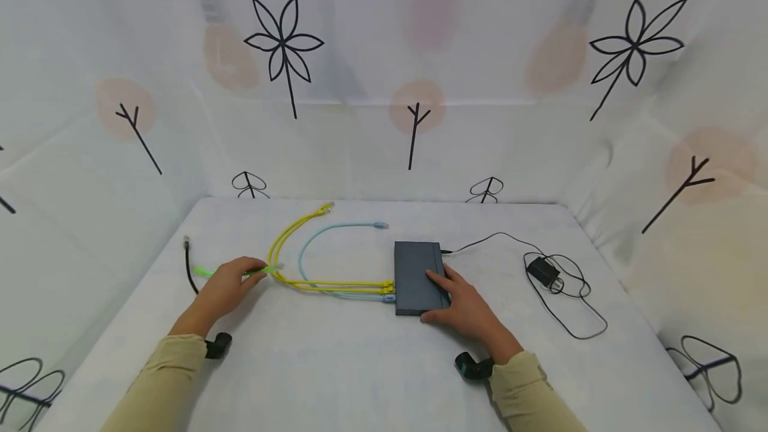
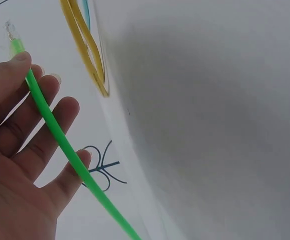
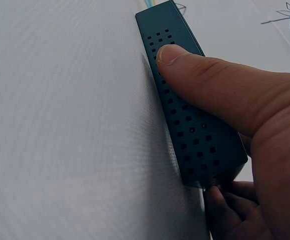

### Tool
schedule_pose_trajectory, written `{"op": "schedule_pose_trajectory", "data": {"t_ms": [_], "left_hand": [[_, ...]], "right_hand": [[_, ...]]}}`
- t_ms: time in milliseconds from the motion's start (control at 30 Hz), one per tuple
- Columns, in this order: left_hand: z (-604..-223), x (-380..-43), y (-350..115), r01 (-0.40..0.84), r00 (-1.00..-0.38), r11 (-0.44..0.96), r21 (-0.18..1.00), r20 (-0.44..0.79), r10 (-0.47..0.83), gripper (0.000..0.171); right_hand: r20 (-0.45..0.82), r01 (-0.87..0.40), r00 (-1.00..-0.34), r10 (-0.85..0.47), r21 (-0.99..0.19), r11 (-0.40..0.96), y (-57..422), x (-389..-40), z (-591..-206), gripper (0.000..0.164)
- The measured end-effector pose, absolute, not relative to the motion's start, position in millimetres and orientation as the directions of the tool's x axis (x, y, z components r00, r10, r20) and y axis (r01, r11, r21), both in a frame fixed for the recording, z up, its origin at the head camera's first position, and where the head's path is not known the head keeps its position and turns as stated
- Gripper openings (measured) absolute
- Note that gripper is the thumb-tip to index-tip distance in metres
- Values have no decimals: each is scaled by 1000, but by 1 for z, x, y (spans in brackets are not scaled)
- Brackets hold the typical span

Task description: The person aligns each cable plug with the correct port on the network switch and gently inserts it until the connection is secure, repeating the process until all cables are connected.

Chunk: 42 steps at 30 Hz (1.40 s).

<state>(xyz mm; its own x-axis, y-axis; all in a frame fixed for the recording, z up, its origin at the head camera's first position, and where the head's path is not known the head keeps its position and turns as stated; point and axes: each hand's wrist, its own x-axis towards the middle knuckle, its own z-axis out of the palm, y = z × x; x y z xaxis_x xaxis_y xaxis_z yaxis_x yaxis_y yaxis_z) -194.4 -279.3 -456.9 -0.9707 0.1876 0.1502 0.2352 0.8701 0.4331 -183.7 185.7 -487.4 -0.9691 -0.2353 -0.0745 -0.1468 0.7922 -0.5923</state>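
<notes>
With thumb and fingertips, my left hand (image 1: 223,287) pinches a bright green network cable (image 2: 60,134) just behind its clear plug (image 2: 10,31). The rest of that cable crosses the fingers and hangs below them. A dark grey network switch (image 1: 417,277) lies on the table, and my right hand (image 1: 471,307) grips its right side. In the right wrist view, the thumb rests on the vented side (image 3: 189,115). Two yellow network cables (image 1: 336,284) and a light blue one (image 1: 336,226) are plugged into the switch's left side, their other ends loose on the table.
A black cable (image 1: 188,265) with a clear plug lies at the far left. A thin cord runs from the switch's right side to a black power adapter (image 1: 543,272), its slack loosely looped on the white tabletop (image 1: 336,365). Patterned cloth walls surround the table.
</notes>
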Motion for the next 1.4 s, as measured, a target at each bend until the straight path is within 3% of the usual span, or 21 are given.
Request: {"op": "schedule_pose_trajectory", "data": {"t_ms": [467,1100,1400], "left_hand": [[-452,-198,-252,312,-949,839,446,192,251,24],[-445,-206,-223,384,-923,836,393,196,332,21],[-450,-211,-208,447,-890,827,341,257,375,16]], "right_hand": [[-72,-132,-974,-216,-596,792,186,-180,-490,97],[-57,-143,-974,-221,-602,786,185,-180,-487,96],[-46,-154,-973,-226,-599,786,185,-180,-486,95]]}}
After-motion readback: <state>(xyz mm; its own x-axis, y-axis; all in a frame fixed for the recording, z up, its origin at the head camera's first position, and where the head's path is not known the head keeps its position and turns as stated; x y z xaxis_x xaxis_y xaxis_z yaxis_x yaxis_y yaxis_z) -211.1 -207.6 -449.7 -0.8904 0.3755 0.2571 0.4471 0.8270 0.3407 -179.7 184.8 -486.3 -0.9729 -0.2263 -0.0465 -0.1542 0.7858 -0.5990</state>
